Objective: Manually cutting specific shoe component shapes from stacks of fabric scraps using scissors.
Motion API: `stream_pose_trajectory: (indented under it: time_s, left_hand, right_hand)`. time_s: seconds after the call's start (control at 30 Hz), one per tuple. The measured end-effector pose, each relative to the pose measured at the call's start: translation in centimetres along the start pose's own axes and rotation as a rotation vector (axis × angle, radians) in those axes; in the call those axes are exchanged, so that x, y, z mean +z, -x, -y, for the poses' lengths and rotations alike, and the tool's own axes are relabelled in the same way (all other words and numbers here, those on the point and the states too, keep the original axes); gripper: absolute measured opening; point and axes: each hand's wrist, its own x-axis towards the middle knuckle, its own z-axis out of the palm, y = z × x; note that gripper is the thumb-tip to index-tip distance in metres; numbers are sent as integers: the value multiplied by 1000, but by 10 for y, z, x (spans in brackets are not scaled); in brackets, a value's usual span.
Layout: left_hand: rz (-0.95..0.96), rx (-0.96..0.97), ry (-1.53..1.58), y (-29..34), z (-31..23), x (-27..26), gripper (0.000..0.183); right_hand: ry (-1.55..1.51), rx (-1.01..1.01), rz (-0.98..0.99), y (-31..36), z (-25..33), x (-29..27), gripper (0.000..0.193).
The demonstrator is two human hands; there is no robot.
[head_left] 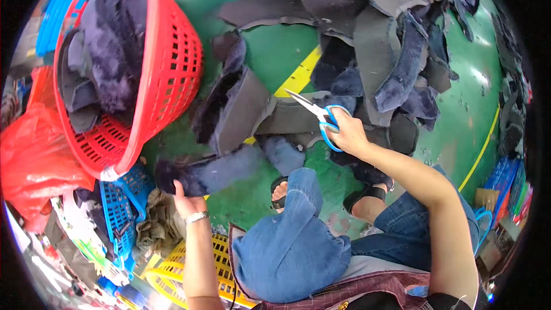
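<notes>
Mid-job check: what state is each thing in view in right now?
Blue-handled scissors: in the right hand, blades together or nearly so.
Dark plush strip: left end gripped by the left hand.
Red plastic basket: part-filled with dark plush offcuts.
Gray-backed plush pieces: loose, overlapping on the green floor.
Red plastic bag at far left: bulging, contents hidden.
Black sandals: worn.
</notes>
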Motion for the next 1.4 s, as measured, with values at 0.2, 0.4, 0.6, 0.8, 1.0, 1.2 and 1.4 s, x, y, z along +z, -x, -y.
stream_pose_trajectory:
  time_s: [0.2, 0.4, 0.6, 0.8, 1.0, 1.2, 1.4]
  left_hand:
    - [-672, 169, -1621, -37, 67, -97, 57]
    - [660, 1130, -1533, -26, 124, 1, 40]
    - [1356, 1304, -1334, -7, 204, 148, 42]
    - [1050, 897, -1945, 16, 213, 185, 66]
    - [1015, 649, -1861, 15, 198, 93, 28]
    - [855, 182, -1665, -12, 63, 49, 23]
    - [710, 442, -1809, 6, 9, 19, 23]
  right_hand:
    - [-96, 197, 34, -68, -73, -1, 43]
    - [545, -206, -196, -139, -208, -168, 48]
    - [486, 14, -159, -71, -116, -152, 44]
    - [112, 264, -50, 12, -50, -120, 38]
    - [-48, 141, 64, 43, -43, -87, 39]
    - [-238, 206, 713, 41, 15, -57, 41]
    - [-586, 289, 1139, 20, 89, 10, 56]
